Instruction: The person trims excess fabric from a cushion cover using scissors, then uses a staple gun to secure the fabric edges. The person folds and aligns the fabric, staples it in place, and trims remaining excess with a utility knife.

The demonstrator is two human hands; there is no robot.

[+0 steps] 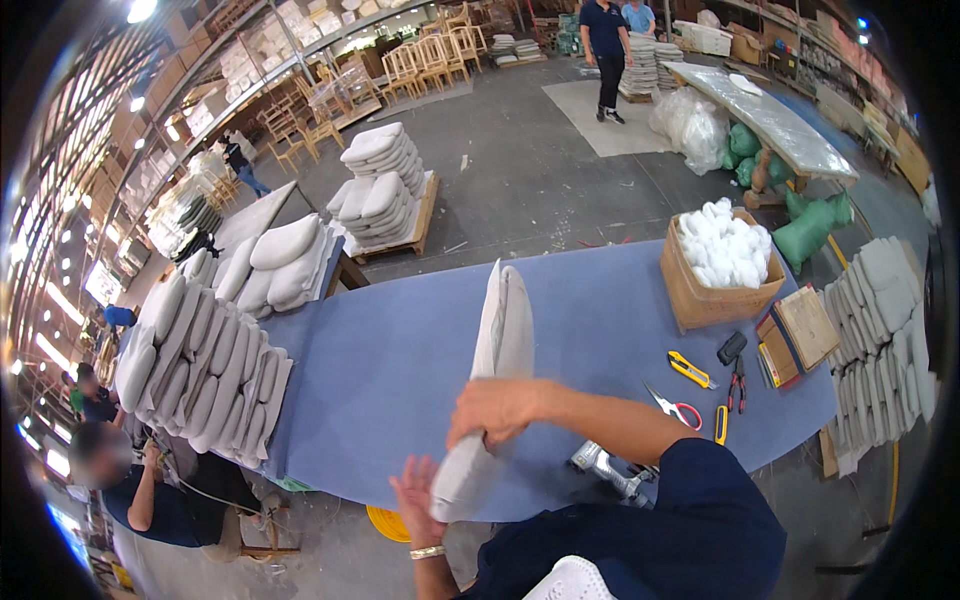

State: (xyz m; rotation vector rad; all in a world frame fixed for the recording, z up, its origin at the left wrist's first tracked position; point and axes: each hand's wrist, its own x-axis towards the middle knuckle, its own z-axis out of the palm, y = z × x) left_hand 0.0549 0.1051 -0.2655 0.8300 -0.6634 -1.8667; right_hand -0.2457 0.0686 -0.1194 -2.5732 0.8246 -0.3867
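A light grey padded seat cushion (505,330) stands on edge above the blue-covered table (380,330), its long side running away from me. My right hand (497,408) grips it around the middle, fingers wrapped over the edge. Beside its near end is my left hand (416,493), with fingers stretched and apart; whether the palm touches the fabric I cannot tell. The cushion's near end is slightly blurred. Under my right forearm lies a silver staple gun (612,470), partly hidden by the sleeve.
Stacked grey cushions (205,370) crowd the table's left end, beside a seated co-worker (150,505). On the right are a cardboard box (700,300) of white stuffing, scissors (672,405), yellow utility knives (690,370), pliers (737,385) and more piled covers (875,350).
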